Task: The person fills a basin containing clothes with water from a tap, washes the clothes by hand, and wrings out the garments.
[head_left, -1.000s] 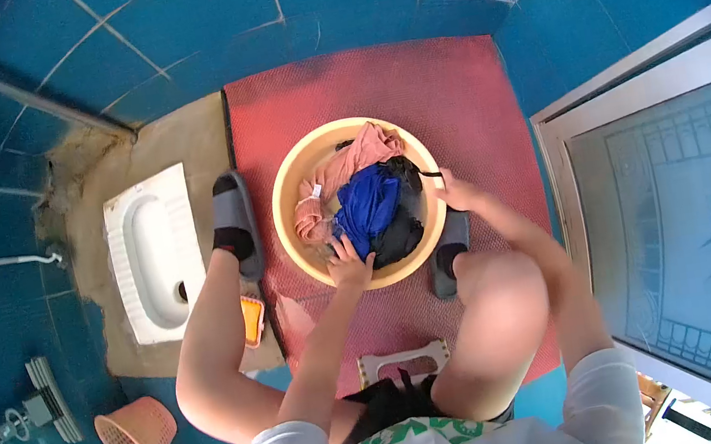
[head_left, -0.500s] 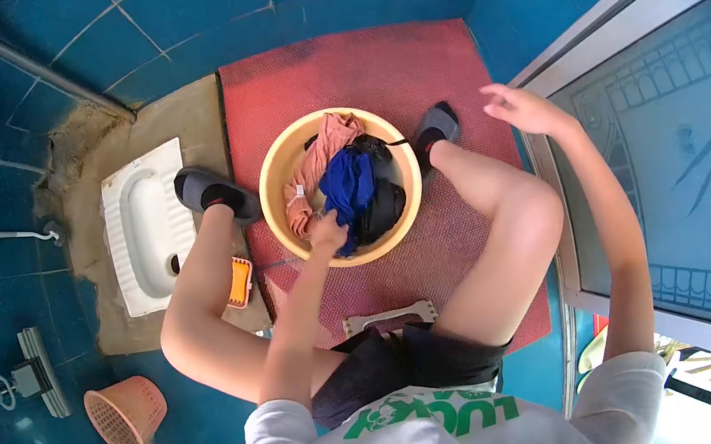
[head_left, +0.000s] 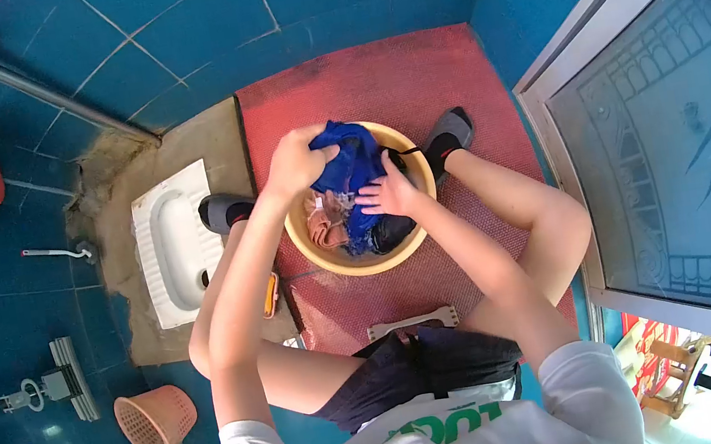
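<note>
The person's left hand [head_left: 299, 162] is holding the top end of a blue cloth [head_left: 349, 149] at the far left part of a yellow basin [head_left: 371, 267]; its fingers are curling against the cloth with the thumb lying across it, though the fingertips are hiding from view; the right hand [head_left: 390, 194] is hovering or resting over the cloth's middle, its fingers spreading apart and its thumb pointing up, and whether they are touching the fabric I cannot tell; the blue cloth is stretching from the left hand down into the basin, passing under the right fingers; a pinkish cloth [head_left: 324, 228] is lying bunched to its left, below the left wrist, and a black cloth [head_left: 392, 233] is lying below the right hand; the basin is standing on a red mat [head_left: 370, 73], between the person's feet, which are wearing grey slippers [head_left: 456, 126]; a low stool [head_left: 414, 322] is showing just in front of the dark shorts [head_left: 423, 363]; a squat toilet [head_left: 178, 244] is sitting to the left, and a pink basket [head_left: 158, 424] is standing lower left.
</note>
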Motion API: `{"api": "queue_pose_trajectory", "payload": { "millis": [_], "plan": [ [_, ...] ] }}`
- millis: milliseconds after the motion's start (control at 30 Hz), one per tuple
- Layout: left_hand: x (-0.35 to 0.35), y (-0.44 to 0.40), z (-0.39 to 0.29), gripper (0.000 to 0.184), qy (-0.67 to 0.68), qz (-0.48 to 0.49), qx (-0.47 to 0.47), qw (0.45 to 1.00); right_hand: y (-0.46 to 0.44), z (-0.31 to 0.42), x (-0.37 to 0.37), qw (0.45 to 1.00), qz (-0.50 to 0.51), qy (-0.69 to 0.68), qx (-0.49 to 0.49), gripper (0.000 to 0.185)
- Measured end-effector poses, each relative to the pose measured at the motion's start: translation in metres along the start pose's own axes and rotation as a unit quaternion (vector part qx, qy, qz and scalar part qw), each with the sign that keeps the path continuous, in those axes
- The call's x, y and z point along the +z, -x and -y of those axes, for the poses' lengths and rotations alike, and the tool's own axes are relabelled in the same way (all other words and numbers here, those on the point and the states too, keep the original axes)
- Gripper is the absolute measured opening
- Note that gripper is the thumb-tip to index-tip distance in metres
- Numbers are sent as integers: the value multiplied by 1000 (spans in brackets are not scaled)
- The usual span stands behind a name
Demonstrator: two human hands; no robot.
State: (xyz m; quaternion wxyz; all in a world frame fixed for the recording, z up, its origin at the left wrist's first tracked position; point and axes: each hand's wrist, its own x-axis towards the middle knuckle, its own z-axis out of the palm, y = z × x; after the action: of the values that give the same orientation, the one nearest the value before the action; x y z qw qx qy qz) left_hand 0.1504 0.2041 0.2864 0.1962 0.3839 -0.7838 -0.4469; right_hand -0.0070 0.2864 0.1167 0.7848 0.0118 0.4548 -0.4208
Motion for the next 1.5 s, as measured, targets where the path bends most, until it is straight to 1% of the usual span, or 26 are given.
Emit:
{"api": "queue_pose_trajectory", "payload": {
  "millis": [33,100,133,167,233,267,300,333,367,467,567,633,767,833,867,967,1000,1033,1100,1133,1233,1267,1300,1400,1467,1500],
  "plan": [
    [-6,1,-12,28,-14,2,8,1000,1,5,9,991,-11,-137,0,101],
    [-14,10,-37,27,-60,18,66,996,12,18,24,963,154,-217,-44,80],
    [-17,16,-48,27,-59,18,65,996,-3,23,27,942,196,-259,-84,58],
    [-18,23,-57,27,-56,24,77,995,-34,25,12,925,273,-211,-157,43],
    [-15,32,-55,27,-48,38,84,995,-29,31,11,942,233,-27,-241,32],
    [-17,34,-45,26,-99,27,124,987,-4,34,21,869,80,337,-355,24],
    [-18,35,-32,25,-151,15,165,975,-75,26,-26,917,132,147,-347,18],
    [-14,34,-10,28,-138,-29,216,966,-39,34,-5,967,72,-44,-239,19],
    [-9,34,14,28,-135,-28,211,968,1,42,21,965,7,-233,-119,22],
    [15,37,99,44,-97,-71,105,987,-2,35,-10,964,77,-169,-189,32],
    [66,46,153,36,230,-80,-117,963,-4,28,-29,967,75,-148,-192,32],
    [107,41,161,28,271,-188,-120,937,-1,18,-31,971,51,-144,-185,31],
    [179,23,136,47,378,-254,-196,869,-6,-31,-8,972,-14,-170,-159,30],
    [184,19,114,50,364,-358,-230,828,4,-53,9,960,-118,67,-246,34],
    [191,17,122,51,354,-401,-250,807,5,-61,14,953,-126,84,-262,34],
    [182,21,142,57,379,-310,-393,778,-18,-85,3,896,-146,218,-357,32],
    [205,15,209,60,482,-324,-450,678,-16,-89,5,829,-186,331,-410,32],
    [212,21,238,51,608,-299,-377,632,-9,-92,10,802,-207,385,-407,31],
    [229,33,293,41,634,-169,-183,733,-5,-96,14,777,-220,455,-375,33],
    [223,40,291,41,633,-167,-183,733,-2,-98,15,761,-224,494,-356,34],
    [183,72,243,33,347,-73,-171,919,14,-102,14,693,-191,600,-350,36],
    [162,62,207,31,573,-57,-410,707,16,-108,10,671,-197,624,-348,38],
    [159,64,225,29,553,4,-440,708,20,-115,7,673,-200,623,-345,38],
    [127,64,198,28,541,-1,-457,706,23,-142,-3,562,-145,711,-397,31],
    [122,66,204,30,230,-148,-402,874,10,-169,1,520,-124,754,-381,27],
    [121,69,209,30,226,-145,-402,875,2,-180,4,498,-139,754,-405,26]
  ]
}}
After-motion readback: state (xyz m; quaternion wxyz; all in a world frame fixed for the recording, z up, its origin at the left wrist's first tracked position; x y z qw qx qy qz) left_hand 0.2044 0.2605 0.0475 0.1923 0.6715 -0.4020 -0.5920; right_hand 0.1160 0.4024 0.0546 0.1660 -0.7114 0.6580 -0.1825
